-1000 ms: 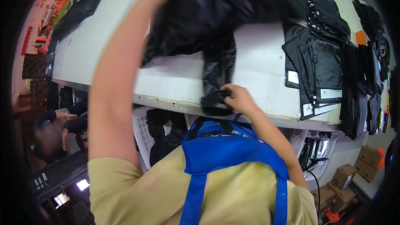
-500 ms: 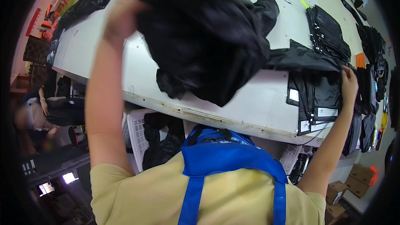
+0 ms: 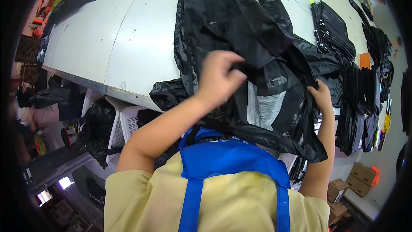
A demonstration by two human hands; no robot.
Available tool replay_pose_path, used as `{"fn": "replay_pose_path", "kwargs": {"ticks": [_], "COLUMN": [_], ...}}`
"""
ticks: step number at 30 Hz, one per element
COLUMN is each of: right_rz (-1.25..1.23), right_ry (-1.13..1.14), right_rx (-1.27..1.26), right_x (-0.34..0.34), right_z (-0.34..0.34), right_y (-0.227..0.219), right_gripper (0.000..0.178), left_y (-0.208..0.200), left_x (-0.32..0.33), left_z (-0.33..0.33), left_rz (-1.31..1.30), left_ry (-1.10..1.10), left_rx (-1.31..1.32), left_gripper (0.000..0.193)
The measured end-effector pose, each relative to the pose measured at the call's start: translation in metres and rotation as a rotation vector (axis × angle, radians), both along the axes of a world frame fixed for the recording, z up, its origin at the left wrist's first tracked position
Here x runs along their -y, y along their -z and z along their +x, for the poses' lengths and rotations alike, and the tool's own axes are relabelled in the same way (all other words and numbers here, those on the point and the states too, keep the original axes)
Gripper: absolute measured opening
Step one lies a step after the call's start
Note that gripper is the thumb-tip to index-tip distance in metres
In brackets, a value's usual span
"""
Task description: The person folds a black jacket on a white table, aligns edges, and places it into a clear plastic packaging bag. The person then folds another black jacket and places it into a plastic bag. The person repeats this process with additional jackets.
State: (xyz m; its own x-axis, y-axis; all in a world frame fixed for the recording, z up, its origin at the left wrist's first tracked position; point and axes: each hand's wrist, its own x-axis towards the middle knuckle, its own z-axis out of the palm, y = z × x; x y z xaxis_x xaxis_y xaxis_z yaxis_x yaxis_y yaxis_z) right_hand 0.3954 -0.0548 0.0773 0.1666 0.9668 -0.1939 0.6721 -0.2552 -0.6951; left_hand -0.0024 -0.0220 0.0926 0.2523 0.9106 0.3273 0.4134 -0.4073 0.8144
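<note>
A thin black jacket (image 3: 214, 21) is spread over the white table (image 3: 146, 30) in front of me, its near edge hanging over the table's front. Pale mesh lining (image 3: 266, 103) shows where the front lies turned back. Over the middle of the garment is my left hand (image 3: 221, 77), thumb and curled fingers apart, with nothing visible between them. My right hand (image 3: 322, 96) pinches the jacket's right edge. One crumpled sleeve (image 3: 169, 93) lies at the left; another black stretch of fabric runs out to the right, partly behind my right hand.
Folded black garments in a pile (image 3: 332, 28) lie at the right, with more black clothing (image 3: 360, 94) along the table's edge. White plastic baskets (image 3: 128, 120) stand below. Cardboard boxes (image 3: 362, 178) sit at lower right. Another person (image 3: 43, 114) is at the far left.
The jacket, bunched and lifted before, now lies spread on the table with its lining showing. My left hand has come down and rightward; my right hand has moved slightly left and lower.
</note>
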Motion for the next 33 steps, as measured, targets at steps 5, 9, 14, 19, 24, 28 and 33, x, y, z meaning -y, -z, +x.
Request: {"fn": "replay_pose_path", "kwargs": {"ticks": [5, 9, 14, 19, 24, 28, 33], "right_rz": [-0.305, 0.241, 0.146, -0.055, 0.261, 0.440, 0.591], "right_ry": [-0.039, -0.058, -0.021, -0.016, 0.282, 0.152, -0.057], "right_rx": [0.410, 0.392, 0.523, 0.443, -0.410, -0.827, -0.915], "right_x": [0.010, -0.062, -0.177, -0.183, -0.163, -0.102, 0.006], "right_z": [0.059, 0.024, -0.025, -0.012, 0.004, -0.013, 0.013], "right_y": [0.001, -0.013, 0.044, 0.093, 0.003, -0.092, -0.093], "right_gripper": [0.027, 0.024, 0.041, 0.041, 0.039, 0.030, 0.057], "left_y": [0.102, 0.114, 0.053, 0.043, 0.003, -0.054, -0.062], "left_x": [-0.007, -0.018, -0.009, 0.038, 0.038, -0.010, -0.029], "left_z": [-0.078, -0.090, -0.089, -0.180, -0.141, -0.016, 0.075], "left_rz": [-0.448, -0.809, -0.620, -0.443, -0.163, 0.073, 0.152], "left_ry": [-0.471, -0.284, -0.349, -0.678, -0.553, 0.078, 0.407], "left_rx": [-0.210, -0.168, 0.007, -0.100, -0.626, -0.179, -0.298], "left_gripper": [0.077, 0.058, 0.038, 0.034, 0.052, 0.052, 0.080]}}
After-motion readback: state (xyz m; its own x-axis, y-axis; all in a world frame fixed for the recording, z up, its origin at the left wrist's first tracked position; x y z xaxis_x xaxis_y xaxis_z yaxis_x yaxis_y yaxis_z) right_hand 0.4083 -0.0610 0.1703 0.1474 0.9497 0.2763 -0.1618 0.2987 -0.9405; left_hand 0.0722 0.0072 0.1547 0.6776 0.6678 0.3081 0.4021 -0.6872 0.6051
